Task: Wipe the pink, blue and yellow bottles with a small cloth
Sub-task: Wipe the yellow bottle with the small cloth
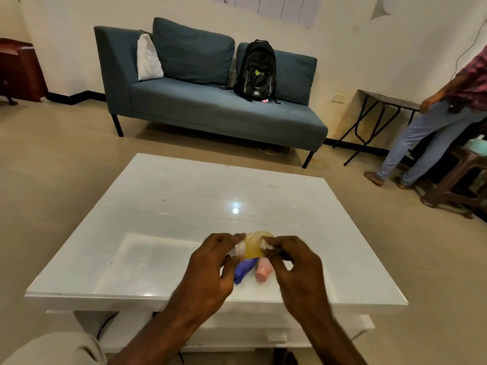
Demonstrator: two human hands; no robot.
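Closest in, the left hand (210, 262) has its fingers curled round the yellow bottle (254, 245), near its white cap (237, 250), and holds it up off the table (184, 196). The right hand (295, 264) pinches the cloth (264, 245), a small white bit, and presses it on the side of the yellow bottle. So I think the yellow bottle is the one being wiped now. Just under the hands, the blue bottle (245, 270) and the pink bottle (263, 271) lie on their sides on the table, right next to each other. I cannot tell if those two are clean or not. The next move, I think, is to turn the yellow bottle in the left hand so the cloth can rub all the way round, and to keep a good hold so it does not slip. After that it should go down away from the other two, so they do not get mixed up. The table is white and shiny, with a bright spot of light on it. The floor (66, 167) around it is pale brown. Further back is a blue sofa (210, 109) with a black backpack (255, 69) and a white pillow (148, 59) on it. Far off on the right, another person (432, 127) stands by a small dark side table (382, 100).
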